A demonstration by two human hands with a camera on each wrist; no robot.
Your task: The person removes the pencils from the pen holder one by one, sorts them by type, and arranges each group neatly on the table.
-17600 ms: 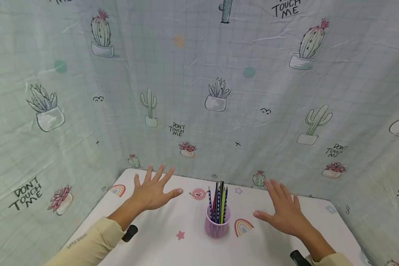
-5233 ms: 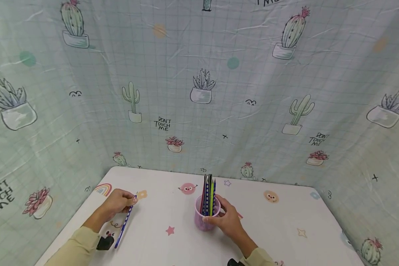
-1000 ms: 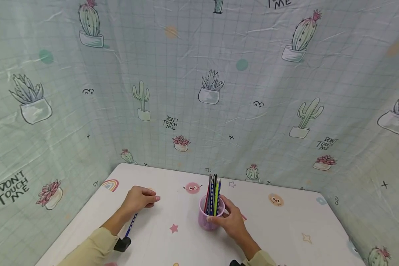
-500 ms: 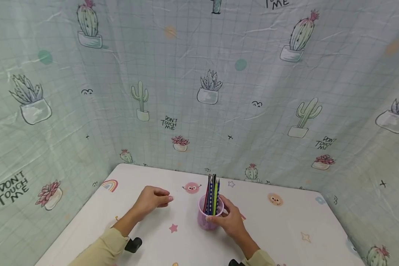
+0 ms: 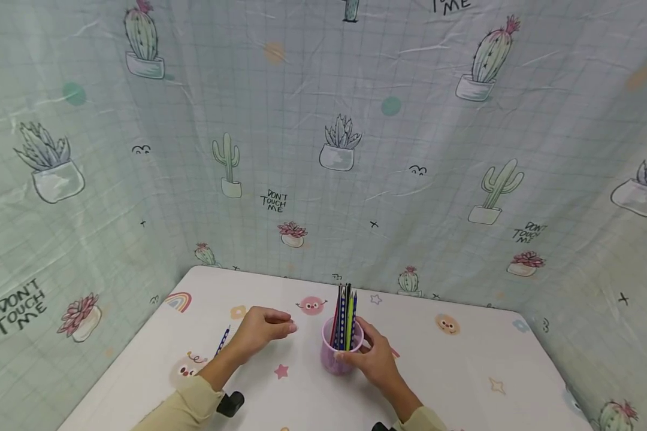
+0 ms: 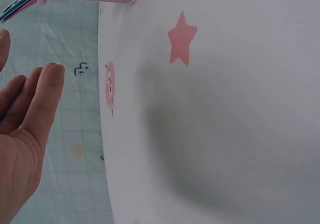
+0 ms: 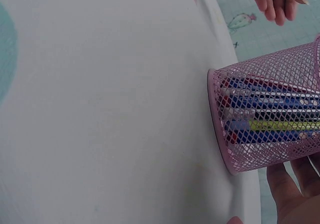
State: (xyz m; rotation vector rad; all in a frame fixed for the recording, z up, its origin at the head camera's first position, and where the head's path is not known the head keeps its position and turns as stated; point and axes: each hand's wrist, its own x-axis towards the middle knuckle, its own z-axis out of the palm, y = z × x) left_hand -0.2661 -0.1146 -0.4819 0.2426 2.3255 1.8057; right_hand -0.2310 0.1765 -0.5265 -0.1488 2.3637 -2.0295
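My right hand (image 5: 374, 356) holds a pink mesh pencil cup (image 5: 335, 363) from its right side, thumb at the front. The cup stands upright on the white table. Several pencils (image 5: 342, 323), mostly dark blue with dots plus a yellow-green one, stand in it. The mesh shows their lower ends in the right wrist view, where fingers of the right hand (image 7: 295, 199) reach round the cup wall. Left of the cup, my left hand (image 5: 259, 335) hovers with relaxed fingers and nothing in them. A blue dotted pencil (image 5: 223, 340) lies on the table, partly hidden behind the left forearm.
The white table (image 5: 437, 383) carries printed stickers, such as a pink star (image 5: 281, 372) and a rainbow (image 5: 179, 301). A cactus-print curtain (image 5: 280, 131) rises behind its far edge and along both sides. A dark wrist camera (image 5: 230, 404) sits under the left cuff.
My left hand, which held the blue dotted pencil 5.2 s ago, has let it go on the table and moved right towards the cup. The right hand keeps its hold on the cup.
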